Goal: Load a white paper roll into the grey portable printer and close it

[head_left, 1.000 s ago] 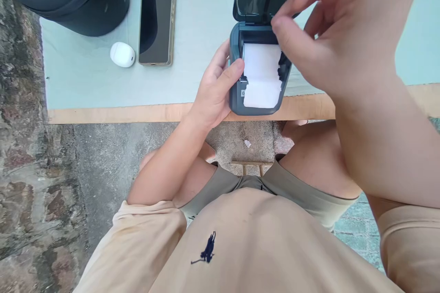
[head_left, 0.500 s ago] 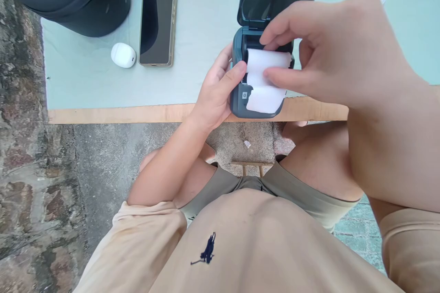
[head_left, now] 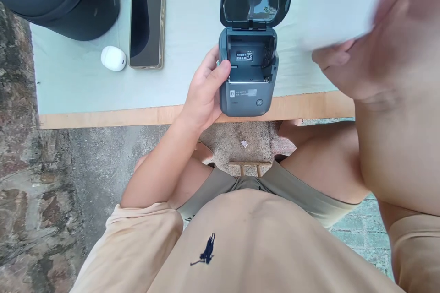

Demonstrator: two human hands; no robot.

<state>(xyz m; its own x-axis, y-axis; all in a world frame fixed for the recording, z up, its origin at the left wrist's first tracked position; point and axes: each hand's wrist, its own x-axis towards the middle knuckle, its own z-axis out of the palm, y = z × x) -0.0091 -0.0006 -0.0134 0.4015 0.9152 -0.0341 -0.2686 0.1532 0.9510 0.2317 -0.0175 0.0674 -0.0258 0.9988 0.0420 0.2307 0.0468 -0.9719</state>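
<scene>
A dark blue-grey label printer sits at the table's front edge with its lid tipped back. Its paper bay lies bare, showing a small printed sticker inside. My left hand grips the printer's left side, thumb on the rim of the bay. Off to the right and raised close to the camera, my right hand is smeared by motion. It holds the white paper roll, whose outline is blurred against the cloth.
A phone lies on the pale tablecloth at left, beside a white earbud case. A black zipped case stands at the back left. The table's wooden edge runs above my legs.
The paper roll has come out of the printer's bay with my right hand, which moved right and up toward the camera. My left hand still holds the printer.
</scene>
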